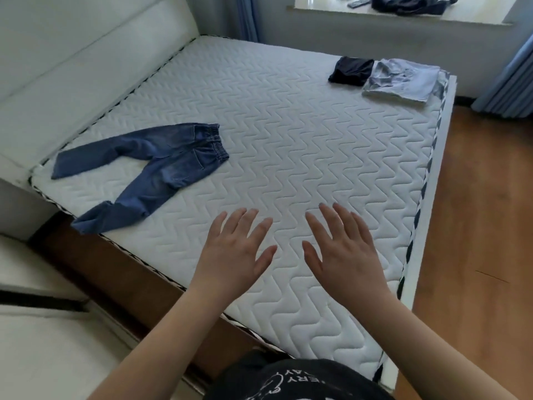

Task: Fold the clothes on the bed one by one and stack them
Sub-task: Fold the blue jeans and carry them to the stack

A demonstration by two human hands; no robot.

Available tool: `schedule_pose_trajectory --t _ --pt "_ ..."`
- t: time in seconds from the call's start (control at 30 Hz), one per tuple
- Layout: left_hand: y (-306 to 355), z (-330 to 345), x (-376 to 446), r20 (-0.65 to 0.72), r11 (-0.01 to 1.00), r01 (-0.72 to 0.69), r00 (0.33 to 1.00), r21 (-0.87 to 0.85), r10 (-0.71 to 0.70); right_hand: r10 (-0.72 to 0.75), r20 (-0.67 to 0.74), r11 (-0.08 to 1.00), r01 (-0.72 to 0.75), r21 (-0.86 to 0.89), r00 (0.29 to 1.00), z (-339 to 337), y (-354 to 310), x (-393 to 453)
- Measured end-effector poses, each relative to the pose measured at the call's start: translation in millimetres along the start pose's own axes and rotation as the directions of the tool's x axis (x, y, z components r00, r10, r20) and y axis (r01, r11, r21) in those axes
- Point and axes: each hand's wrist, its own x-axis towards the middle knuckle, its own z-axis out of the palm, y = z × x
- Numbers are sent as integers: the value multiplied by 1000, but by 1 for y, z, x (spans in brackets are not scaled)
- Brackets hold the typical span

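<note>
Well beyond both hands, a dark bag [409,4] on the windowsill [375,15] is cut off by the top edge; the small object [357,2] beside it is too blurred to identify.

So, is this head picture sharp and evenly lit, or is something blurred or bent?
Head view: soft daylight, no glare; the hands and jeans are fairly sharp, the far folded clothes softer; the wide lens bends the mattress edges.

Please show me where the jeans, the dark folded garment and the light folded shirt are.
jeans [173,163]: head view, on the seat area.
dark folded garment [350,71]: head view, on its top middle.
light folded shirt [403,80]: head view, on its top face.
</note>
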Motion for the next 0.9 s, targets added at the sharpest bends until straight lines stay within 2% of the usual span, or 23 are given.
schedule_pose_trajectory --t 0.3,0.53,0.67,0.8,0.9 --pt "-107 14 18 -88 996 89 992 -27 -91 -70 -3 997 70 21 998 16 -75 81" --pt "-225 45 56 -125 996 24 992 -83 -35 -24 -2 1000 24 -3 1000 51 -163 158" --pt "-286 55 81 -68 996 -52 997 -68 47 44 31 999 -44 -17 999 64 -202 192" --pt "-322 57 103 -23 994 -95 995 -48 94 129 68 992 -129 -2 989 72 -227 209" --pt "-331 52 112 -23 993 -107 994 -55 106 134 121 991 -135 1 984 74 -233 219"
